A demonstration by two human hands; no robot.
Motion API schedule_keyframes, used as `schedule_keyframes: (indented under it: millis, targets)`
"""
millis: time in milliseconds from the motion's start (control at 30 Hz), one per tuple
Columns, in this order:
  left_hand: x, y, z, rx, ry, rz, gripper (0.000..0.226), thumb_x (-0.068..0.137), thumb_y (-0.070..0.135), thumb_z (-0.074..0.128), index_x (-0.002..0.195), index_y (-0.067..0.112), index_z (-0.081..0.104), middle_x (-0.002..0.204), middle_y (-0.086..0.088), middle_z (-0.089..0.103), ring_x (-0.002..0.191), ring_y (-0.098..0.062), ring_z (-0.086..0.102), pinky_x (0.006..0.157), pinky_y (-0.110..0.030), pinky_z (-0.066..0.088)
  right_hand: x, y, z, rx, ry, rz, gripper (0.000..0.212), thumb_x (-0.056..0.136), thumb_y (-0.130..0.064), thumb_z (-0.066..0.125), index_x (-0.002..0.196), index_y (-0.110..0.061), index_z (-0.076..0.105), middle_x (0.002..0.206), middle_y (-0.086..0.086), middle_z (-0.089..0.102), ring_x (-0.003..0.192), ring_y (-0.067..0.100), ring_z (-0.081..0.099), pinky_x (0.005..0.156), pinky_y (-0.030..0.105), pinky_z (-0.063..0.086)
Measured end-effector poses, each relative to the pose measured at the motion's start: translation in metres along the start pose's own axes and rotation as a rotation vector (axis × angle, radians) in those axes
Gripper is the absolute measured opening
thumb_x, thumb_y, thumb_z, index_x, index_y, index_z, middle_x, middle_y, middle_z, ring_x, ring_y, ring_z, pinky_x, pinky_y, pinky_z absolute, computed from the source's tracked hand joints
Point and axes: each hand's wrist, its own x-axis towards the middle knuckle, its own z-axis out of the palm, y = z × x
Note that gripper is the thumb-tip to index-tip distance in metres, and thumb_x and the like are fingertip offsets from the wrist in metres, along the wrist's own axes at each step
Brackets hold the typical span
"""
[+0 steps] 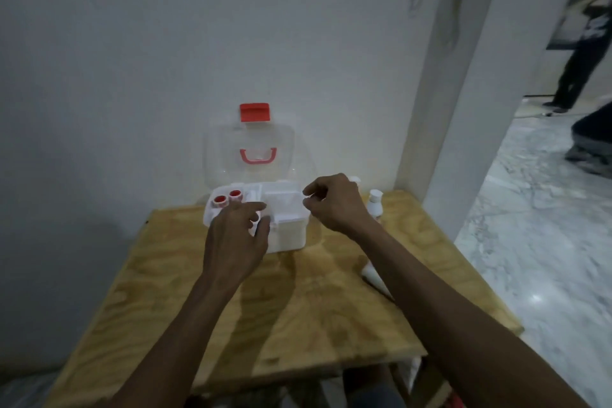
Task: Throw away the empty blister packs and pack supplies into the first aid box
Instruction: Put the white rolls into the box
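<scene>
Fingers (255, 209) of the left hand (231, 242) spread loosely, empty, over the white plastic first aid box (288, 235) on the plywood table (298, 308). The right hand (334, 205) hovers half-curled at the box's right edge, apparently empty. Unpacked white bottles (375, 204) stand just right; each is best lowered upright into a free compartment.

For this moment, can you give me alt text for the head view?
Both hands hover over an open first aid box on a wooden table: the left hand over its front left, the right hand over its right side, neither clearly holding anything. Two red-capped containers sit in the box's left compartment; a white bottle and white tube remain outside.
</scene>
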Motion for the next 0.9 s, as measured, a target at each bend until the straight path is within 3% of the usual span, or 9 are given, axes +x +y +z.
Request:
schedule_keyframes:
  millis: [67, 167, 333, 467, 733, 900]
  targets:
    - [-0.017, 0.021, 0.013, -0.057, -0.066, 0.049, 0.025, 0.083, 0.018, 0.071, 0.107, 0.012, 0.073, 0.094, -0.005, 0.071, 0.075, -0.014, 0.061, 0.074, -0.027, 0.05, -0.016, 0.022, -0.028, -0.044, -0.01, 0.007, 0.018, 0.082, -0.011, 0.069, 0.098, -0.01, 0.076, 0.087, 0.004, 0.075, 0.075, 0.012, 0.066, 0.067, 0.016, 0.047]
    - [-0.04, 0.047, 0.043, -0.09, -0.197, 0.173, 0.024, 0.084, 0.019, 0.071, 0.107, 0.015, 0.072, 0.094, -0.003, 0.07, 0.083, -0.017, 0.062, 0.075, -0.028, 0.051, -0.035, 0.061, -0.065, -0.127, -0.027, 0.031, 0.018, 0.079, -0.012, 0.071, 0.097, -0.01, 0.077, 0.091, 0.006, 0.076, 0.078, 0.011, 0.066, 0.069, 0.02, 0.044]
    - [-0.059, 0.081, 0.097, -0.041, -0.435, 0.329, 0.031, 0.089, 0.025, 0.063, 0.121, 0.023, 0.065, 0.123, 0.003, 0.063, 0.112, -0.016, 0.054, 0.092, -0.029, 0.046, -0.057, 0.114, -0.097, -0.222, -0.143, 0.169, 0.028, 0.074, -0.011, 0.076, 0.102, -0.011, 0.076, 0.096, 0.007, 0.076, 0.084, 0.015, 0.067, 0.074, 0.022, 0.046]
    - [-0.061, 0.101, 0.12, 0.079, -0.591, 0.441, 0.027, 0.09, 0.023, 0.059, 0.115, 0.026, 0.067, 0.121, 0.005, 0.063, 0.114, -0.017, 0.049, 0.09, -0.036, 0.045, -0.068, 0.135, -0.093, -0.227, -0.261, 0.187, 0.032, 0.071, -0.012, 0.081, 0.102, -0.01, 0.076, 0.096, 0.006, 0.075, 0.08, 0.011, 0.062, 0.072, 0.02, 0.045]
    - [-0.06, 0.094, 0.136, 0.289, -0.674, 0.5, 0.034, 0.092, 0.026, 0.053, 0.125, 0.033, 0.058, 0.126, 0.007, 0.058, 0.113, -0.017, 0.046, 0.09, -0.036, 0.041, -0.065, 0.147, -0.083, -0.247, -0.365, 0.187, 0.033, 0.07, -0.017, 0.082, 0.102, -0.009, 0.076, 0.1, 0.006, 0.075, 0.09, 0.016, 0.067, 0.082, 0.03, 0.056]
    - [-0.058, 0.099, 0.132, 0.338, -0.701, 0.505, 0.036, 0.093, 0.025, 0.054, 0.129, 0.031, 0.056, 0.129, 0.004, 0.056, 0.116, -0.019, 0.044, 0.094, -0.036, 0.037, -0.062, 0.146, -0.076, -0.334, -0.401, 0.18, 0.032, 0.073, -0.019, 0.079, 0.103, -0.01, 0.075, 0.102, 0.004, 0.073, 0.085, 0.013, 0.063, 0.075, 0.026, 0.054]
